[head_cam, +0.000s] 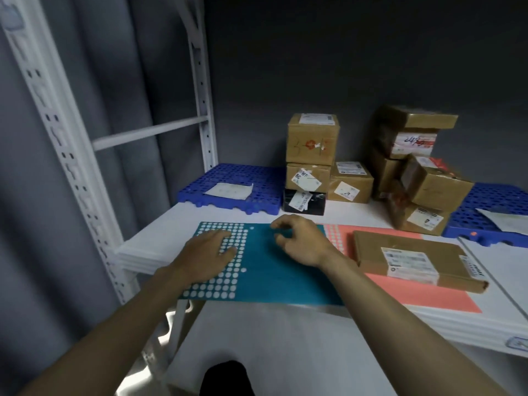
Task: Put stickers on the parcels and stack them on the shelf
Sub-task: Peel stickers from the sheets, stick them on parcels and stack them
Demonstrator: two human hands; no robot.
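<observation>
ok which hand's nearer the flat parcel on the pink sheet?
Right. The right hand hovers over the teal sheet, just left of the flat parcel; the left hand presses the sheet's far left side.

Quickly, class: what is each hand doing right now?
Left hand: open, fingers resting flat on the teal sticker sheet.
Right hand: fingers curled above the sheet; whether it pinches a sticker cannot be told.

At the left of the frame you see blue perforated trays [251, 178], one holding a white paper [230, 191]. Grey curtain [94, 81] hangs behind the white upright post [57, 121].
</observation>
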